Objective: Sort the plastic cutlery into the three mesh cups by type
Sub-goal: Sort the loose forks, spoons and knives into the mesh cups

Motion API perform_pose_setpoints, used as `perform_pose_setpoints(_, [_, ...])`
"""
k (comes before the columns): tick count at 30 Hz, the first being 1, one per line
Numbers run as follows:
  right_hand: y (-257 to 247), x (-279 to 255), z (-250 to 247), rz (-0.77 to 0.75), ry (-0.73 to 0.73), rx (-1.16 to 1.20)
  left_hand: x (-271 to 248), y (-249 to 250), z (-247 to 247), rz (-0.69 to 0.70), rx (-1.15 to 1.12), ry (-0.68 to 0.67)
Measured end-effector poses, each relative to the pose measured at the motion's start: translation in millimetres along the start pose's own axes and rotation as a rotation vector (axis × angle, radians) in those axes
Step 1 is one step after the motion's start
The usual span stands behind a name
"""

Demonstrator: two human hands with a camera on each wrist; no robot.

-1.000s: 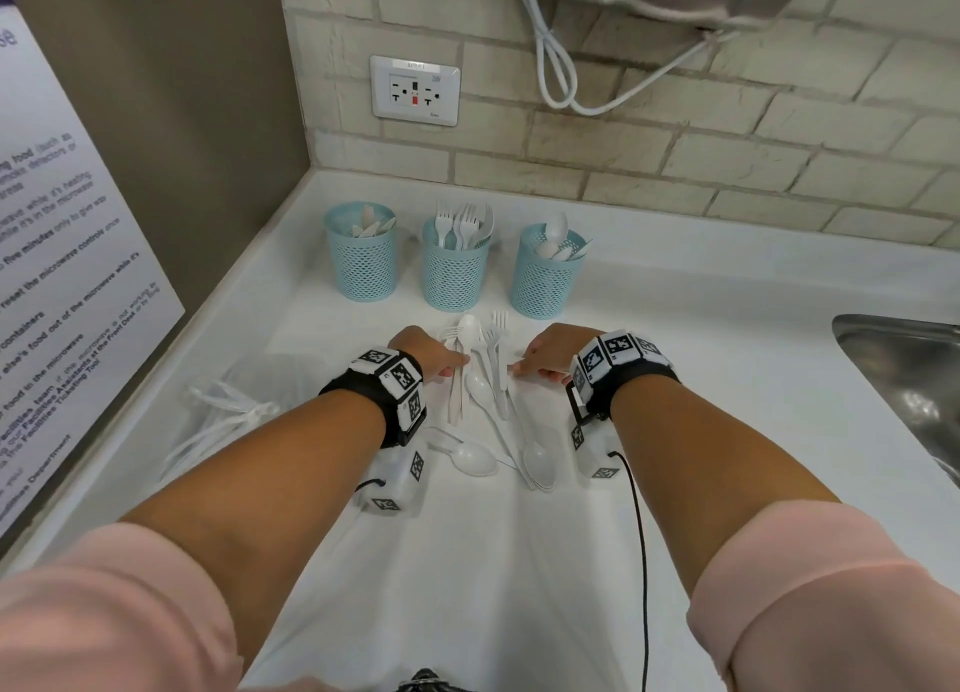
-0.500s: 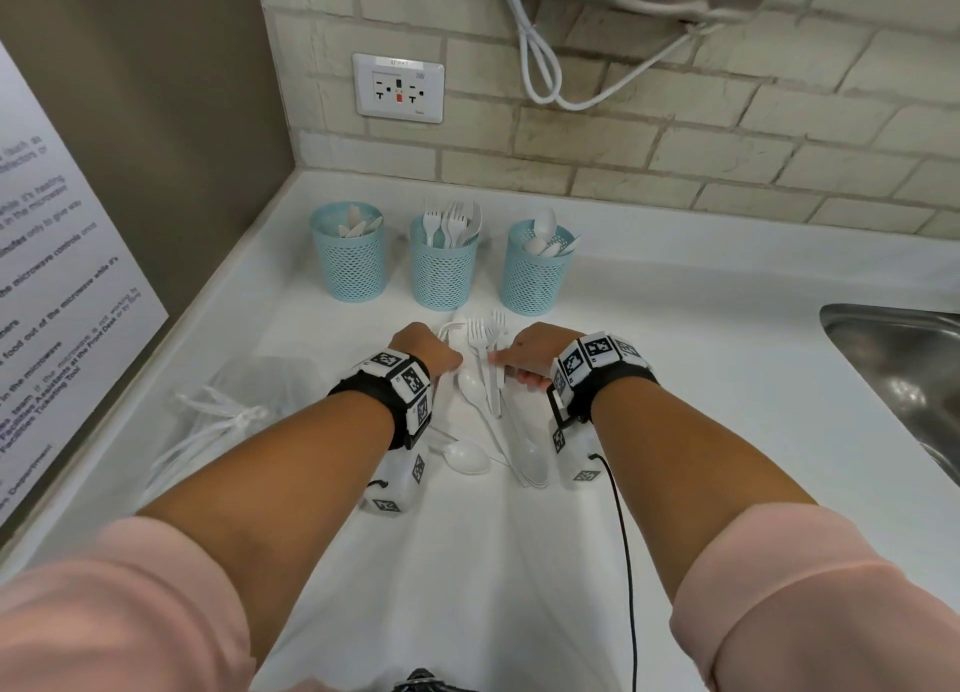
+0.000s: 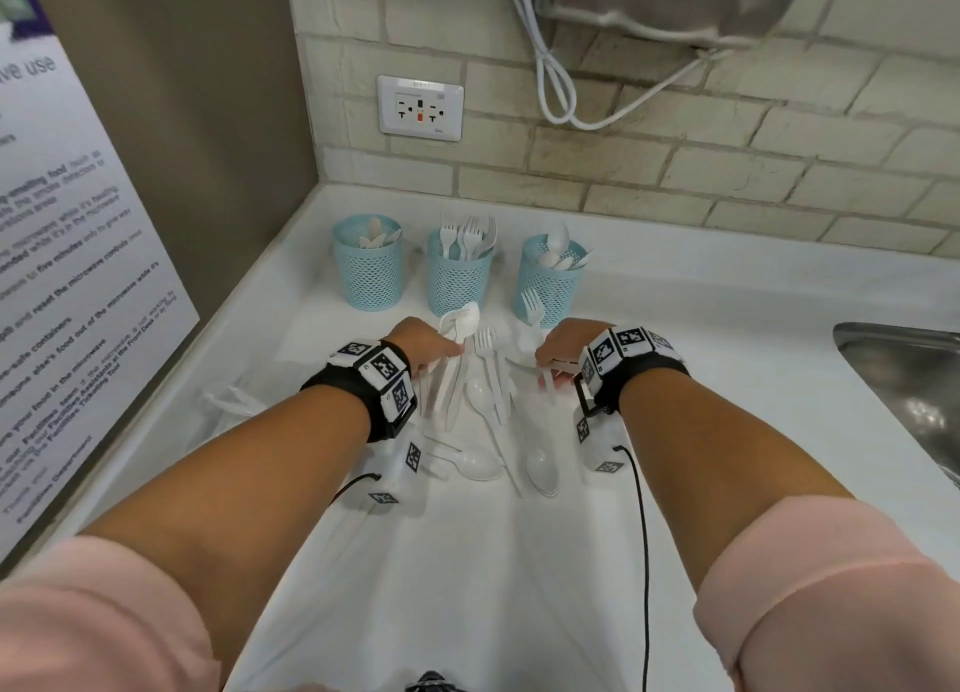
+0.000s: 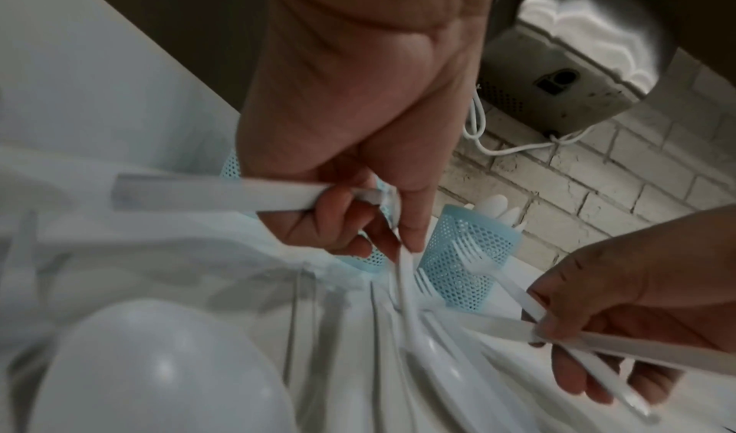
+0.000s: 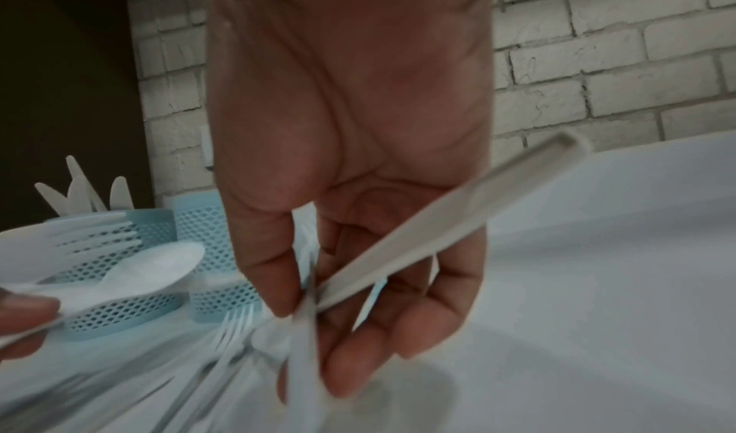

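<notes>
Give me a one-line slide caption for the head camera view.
Both hands lift plastic cutlery from the countertop pile toward three blue mesh cups: left hand, right hand.

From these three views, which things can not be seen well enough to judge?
- Head view: wrist bands hide the left hand and right hand fingers.
- Left wrist view: the white plastic cutlery pile on the counter is motion-blurred; pieces cannot be counted.
- Right wrist view: the palm covers the right teal mesh cup.
- Head view: the steel sink is cut by the right edge.

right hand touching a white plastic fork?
Touching. The left wrist view shows the right hand pinching the white plastic fork by its handle.
</notes>
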State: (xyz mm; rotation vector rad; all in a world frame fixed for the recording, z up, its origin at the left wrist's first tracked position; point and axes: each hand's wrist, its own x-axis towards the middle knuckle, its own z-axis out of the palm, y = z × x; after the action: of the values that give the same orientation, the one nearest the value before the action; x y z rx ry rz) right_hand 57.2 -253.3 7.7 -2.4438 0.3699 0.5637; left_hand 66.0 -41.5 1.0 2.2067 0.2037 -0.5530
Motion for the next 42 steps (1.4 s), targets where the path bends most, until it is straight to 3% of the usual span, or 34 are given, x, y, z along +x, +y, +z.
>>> perform_pose_setpoints(3, [-3.3,1.2,-12.0,-0.038,0.003,-0.030,0.1,0.8,0.1,0.041,-0.063,-0.011])
perform_pose_setpoints(10, [-12.5,-4.2,-26.3,0.045,-0.283,0.216,-9.6,2.3,3.6,0.074,-0.302,-0.119])
perform_pose_setpoints(15, [-29.0,-21.5,-17.1,-0.092,-0.317,0.225,-14.2,-7.4,3.4,0.161,-0.457,-0.236])
perform_pose_setpoints(24, [-36.0,-11.0,6.9,-0.136,-0.348,0.735,-11.7,-21.0,7.6,0.231,-0.666,-0.257])
perform_pose_setpoints(29, [-43.8,-10.6,14.0,-0.156,-0.328,0.691,-14.4,-16.8,10.5,0.250,-0.684,-0.270])
perform_pose_setpoints(32, [-44.6,-6.8,16.1,-0.151,-0.313,0.517,-14.6,-16.8,12.4,0.273,-0.686,-0.301])
perform_pose_setpoints(42, [-48.8,-3.9,20.8,-0.122,-0.300,0.449,-14.5,-22.7,17.6,0.324,-0.700,-0.321])
